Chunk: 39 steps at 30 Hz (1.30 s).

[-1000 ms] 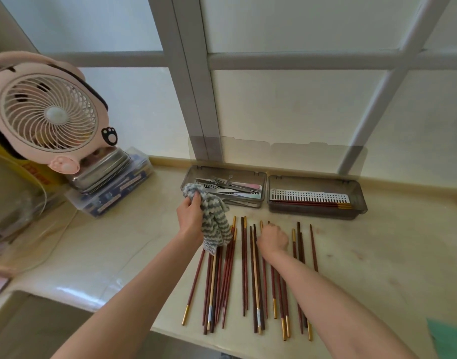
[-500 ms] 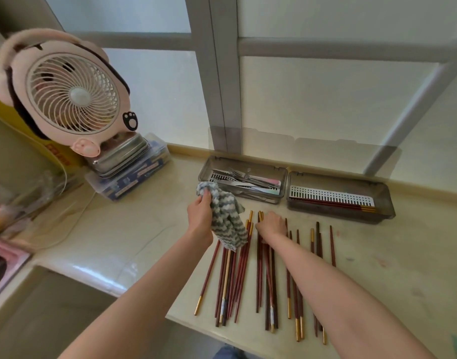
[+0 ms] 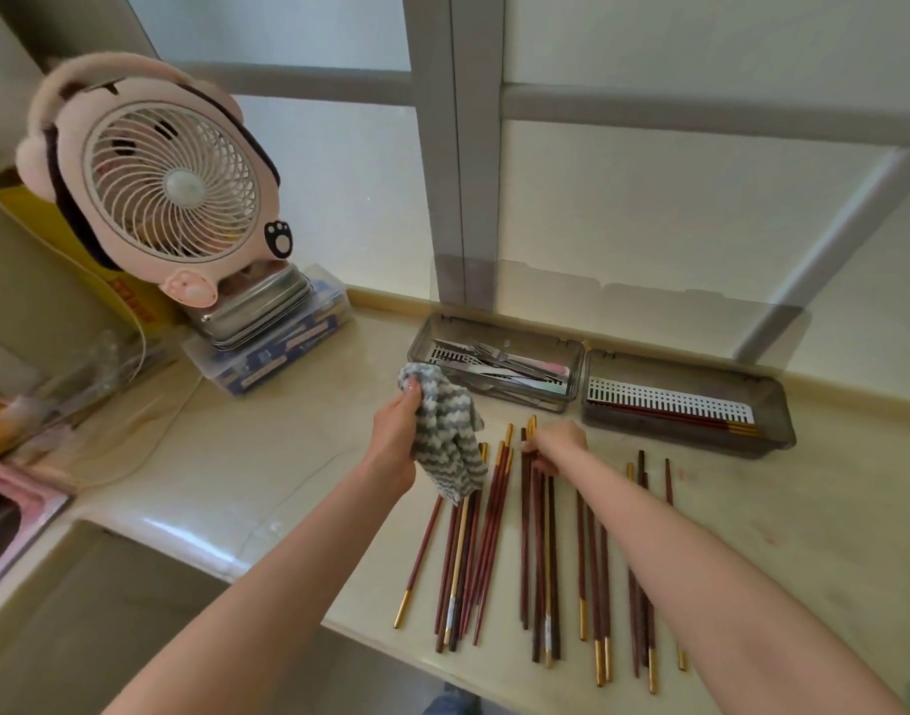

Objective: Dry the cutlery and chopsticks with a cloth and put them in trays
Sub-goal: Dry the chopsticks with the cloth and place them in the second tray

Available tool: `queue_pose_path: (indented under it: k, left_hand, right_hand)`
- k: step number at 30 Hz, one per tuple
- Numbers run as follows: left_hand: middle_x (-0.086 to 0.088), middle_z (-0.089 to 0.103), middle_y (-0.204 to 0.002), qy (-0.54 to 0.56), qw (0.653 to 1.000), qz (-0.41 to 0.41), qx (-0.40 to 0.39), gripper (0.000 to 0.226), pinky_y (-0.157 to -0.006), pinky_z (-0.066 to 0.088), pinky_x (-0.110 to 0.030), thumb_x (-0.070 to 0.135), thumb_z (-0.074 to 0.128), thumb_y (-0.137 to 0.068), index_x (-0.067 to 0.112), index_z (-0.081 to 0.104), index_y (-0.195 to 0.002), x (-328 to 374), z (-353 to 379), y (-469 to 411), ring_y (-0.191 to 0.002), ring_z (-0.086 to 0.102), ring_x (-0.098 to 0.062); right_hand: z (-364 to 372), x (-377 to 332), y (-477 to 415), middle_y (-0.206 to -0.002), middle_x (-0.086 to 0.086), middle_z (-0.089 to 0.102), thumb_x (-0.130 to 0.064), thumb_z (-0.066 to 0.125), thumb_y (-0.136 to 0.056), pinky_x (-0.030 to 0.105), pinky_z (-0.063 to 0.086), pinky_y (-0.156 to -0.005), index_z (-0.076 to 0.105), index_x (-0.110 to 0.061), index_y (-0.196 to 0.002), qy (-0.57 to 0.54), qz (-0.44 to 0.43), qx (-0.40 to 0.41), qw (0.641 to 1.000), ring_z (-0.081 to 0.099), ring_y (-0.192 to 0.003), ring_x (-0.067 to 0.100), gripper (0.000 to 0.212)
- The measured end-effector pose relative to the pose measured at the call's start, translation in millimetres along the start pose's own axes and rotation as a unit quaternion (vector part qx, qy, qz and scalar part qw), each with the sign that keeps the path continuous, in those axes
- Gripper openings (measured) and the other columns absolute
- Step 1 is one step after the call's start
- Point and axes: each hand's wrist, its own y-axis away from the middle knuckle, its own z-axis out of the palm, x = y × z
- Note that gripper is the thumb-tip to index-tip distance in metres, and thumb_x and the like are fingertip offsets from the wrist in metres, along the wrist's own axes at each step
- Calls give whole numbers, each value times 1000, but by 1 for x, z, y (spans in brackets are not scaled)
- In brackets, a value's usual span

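Note:
Several dark red chopsticks with gold ends (image 3: 540,549) lie side by side on the cream counter. My left hand (image 3: 395,441) holds a grey-and-white striped cloth (image 3: 450,436) above their far ends. My right hand (image 3: 558,446) rests on the far tips of the middle chopsticks, fingers curled around them. Behind stand two grey trays: the left tray (image 3: 576,376) holds metal cutlery, the right tray (image 3: 783,425) holds a white slotted insert and a few chopsticks.
A pink bear-shaped fan (image 3: 158,183) stands at the back left on a metal tin and a clear box (image 3: 272,348). A frosted window runs along the back. The counter's front edge (image 3: 148,528) drops off near me; a pink item (image 3: 9,518) sits at far left.
My right hand has slid from mid-chopsticks up to their far tips and closed on them. The left hand and cloth have stayed in place while the view has shifted.

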Motion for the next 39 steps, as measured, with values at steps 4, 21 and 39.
queue_pose_path:
  k: [4,21,39]
  left_hand:
    - [-11,68,-106,-7,995,-29,-98,41,-73,49,-34,39,38,-99,8,59,-115,-2,-3,-2,-93,65,-23]
    - [-17,67,-109,136,909,-75,-386,39,-76,57,-40,24,79,-68,4,71,-100,-1,56,12,-96,67,-28]
    - [-17,62,-101,-8,980,63,-191,27,-66,53,-30,-5,45,-92,-8,49,-119,-14,86,16,-89,62,-26]
  right_hand:
    - [-41,-12,25,-67,9,59,0,58,-88,23,46,-47,56,-3,-81,-148,-47,-181,971,54,-50,16,8]
    - [-115,-17,91,-66,15,65,6,51,-85,23,57,-52,54,-3,-80,-602,-135,-231,752,67,-56,19,10]
    - [-48,-12,124,-74,6,63,1,54,-89,25,50,-55,51,-9,-74,-357,-160,12,920,59,-65,16,18]
